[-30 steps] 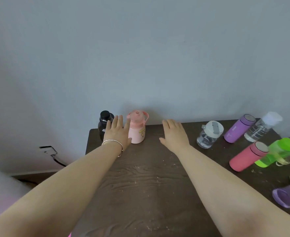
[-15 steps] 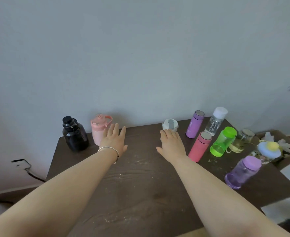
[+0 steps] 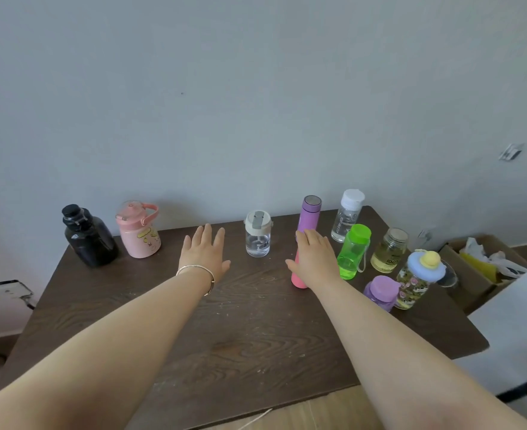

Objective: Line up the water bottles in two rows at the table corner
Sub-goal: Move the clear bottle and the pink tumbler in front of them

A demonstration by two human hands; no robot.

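Two bottles stand at the far-left corner; the remainder await lining up, both hands empty.

The black bottle point(image 3: 89, 237) and pink jug point(image 3: 138, 231) stand side by side against the wall, apparently the start of a row. The left hand point(image 3: 204, 254) hovers flat, fingers spread, holding nothing. The right hand point(image 3: 315, 259) reaches open over the pink flask point(image 3: 296, 274), which it largely hides; contact cannot be confirmed. The clear bottle point(image 3: 258, 237), purple flask point(image 3: 309, 214) and green bottle point(image 3: 353, 251) remain loosely clustered on the table point(image 3: 240, 321) toward the right. Every bottle stands upright, long axis vertical, cap upward.
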